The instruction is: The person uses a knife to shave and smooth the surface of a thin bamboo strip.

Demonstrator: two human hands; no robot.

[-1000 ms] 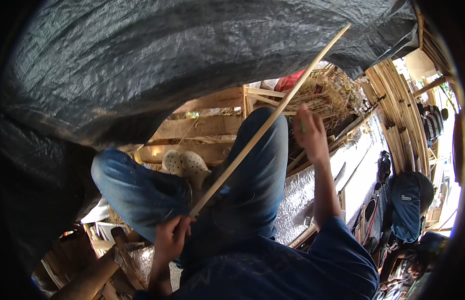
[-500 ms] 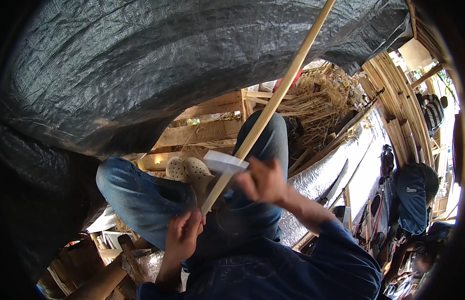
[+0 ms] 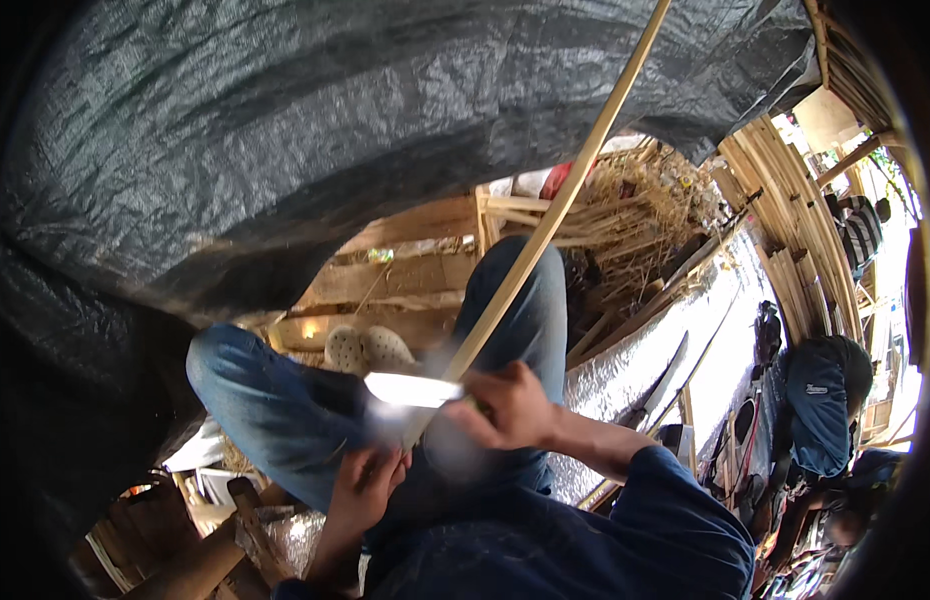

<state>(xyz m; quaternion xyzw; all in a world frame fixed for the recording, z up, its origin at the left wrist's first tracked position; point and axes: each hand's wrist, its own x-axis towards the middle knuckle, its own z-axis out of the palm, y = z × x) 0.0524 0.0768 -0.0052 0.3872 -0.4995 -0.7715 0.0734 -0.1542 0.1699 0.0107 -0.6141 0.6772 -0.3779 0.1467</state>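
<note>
Black tarp [image 3: 285, 130]: spreads over the far left and across the far side, beyond the person's knees.
Left knee [image 3: 240, 380]: bent out to the left, in blue denim, well apart from the blade.
Left hand [image 3: 368, 487]: on the near side, fingers curled closed round the near end of the strip; the fingertips are partly hidden.
Blade [image 3: 413, 389]: bright and blurred, its length running left to right across the near part of the strip, just far of the left hand; glare hides whether its edge touches the wood.
Wooden strip [image 3: 555, 220]: long and pale, its long axis slanting from the left hand at near left, over the right knee [image 3: 540, 305], to the far right across the tarp. The blade's length lies crosswise to that axis.
Right hand [image 3: 508, 405]: just right of the strip, fingers folded shut at the blade's right end, gripping it; the handle is mostly covered. The strip lies to its left, and the left hand is nearer to the strip's near end.
Silver sheet [image 3: 610, 405]: right of the right knee, beyond the right forearm.
Slats [image 3: 790, 215]: a long upright-looking bundle at far right, well apart from both hands.
</note>
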